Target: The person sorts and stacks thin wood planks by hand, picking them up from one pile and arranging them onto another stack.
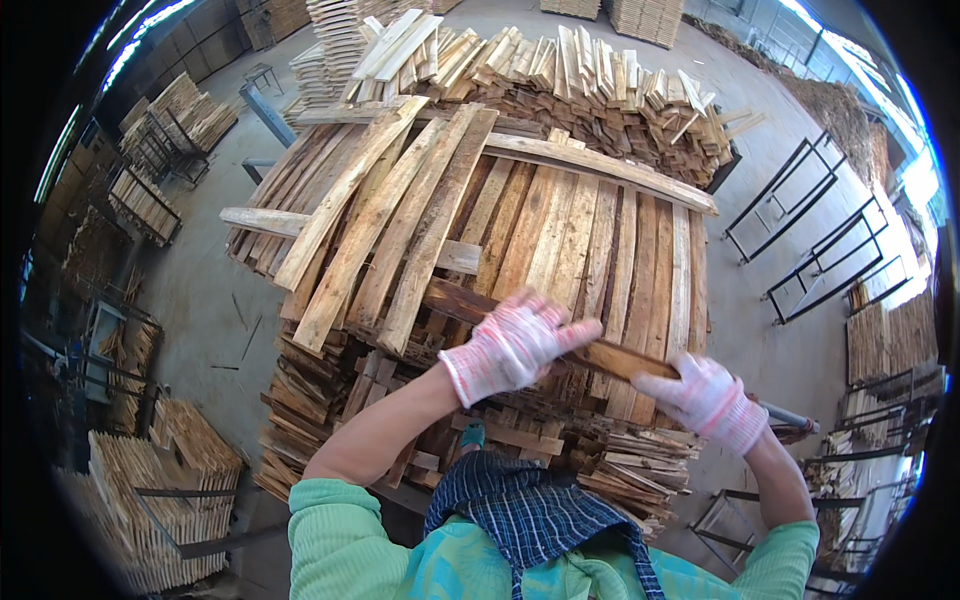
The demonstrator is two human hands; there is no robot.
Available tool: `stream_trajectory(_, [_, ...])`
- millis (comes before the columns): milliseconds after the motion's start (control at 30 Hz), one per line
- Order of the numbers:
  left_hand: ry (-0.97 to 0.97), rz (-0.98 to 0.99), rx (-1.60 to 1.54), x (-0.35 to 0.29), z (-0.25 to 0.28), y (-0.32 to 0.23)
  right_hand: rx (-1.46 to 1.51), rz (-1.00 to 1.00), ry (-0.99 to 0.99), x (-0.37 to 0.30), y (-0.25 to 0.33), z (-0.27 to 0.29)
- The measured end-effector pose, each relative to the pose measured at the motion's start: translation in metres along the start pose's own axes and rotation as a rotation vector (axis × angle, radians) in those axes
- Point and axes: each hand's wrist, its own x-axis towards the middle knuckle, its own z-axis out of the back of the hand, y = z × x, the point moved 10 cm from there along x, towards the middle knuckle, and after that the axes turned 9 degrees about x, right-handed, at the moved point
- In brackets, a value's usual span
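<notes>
A narrow dark brown wooden plank (612,360) lies crosswise over the near part of a row of pale planks (545,230), tilted down toward the right. My left hand (515,342), in a white and pink knit glove, grips it left of its middle, thumb stretched along it. The right end is held by my right hand (705,398), gloved alike, with its fingers curled over the wood. Both hands are slightly blurred, and the fingers under the plank are hidden. Several loose planks (385,225) lie slanted on the left of the stack, over a crosswise board (265,221).
Another crosswise board (600,168) spans the stack's far side. Beyond it rises a heap of short boards (600,90). Below my hands are uneven board ends (650,455). Black metal frames (785,200) stand at the right, and a fanned wood pile (150,500) at the lower left.
</notes>
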Motion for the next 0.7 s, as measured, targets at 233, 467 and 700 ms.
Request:
stream_trajectory(233, [-0.476,0.215,0.231,-0.049,0.072,0.083,0.109,-0.127,0.014,0.049,-0.032,-0.032])
stream_trajectory(467, [-0.120,0.754,0.545,-0.067,0.020,0.219,0.037,-0.172,-0.215,0.045,-0.031,-0.041])
stream_trajectory(700, [0.443,0.807,0.580,-0.016,-0.014,0.275,0.070,-0.276,-0.189,0.048,-0.031,-0.038])
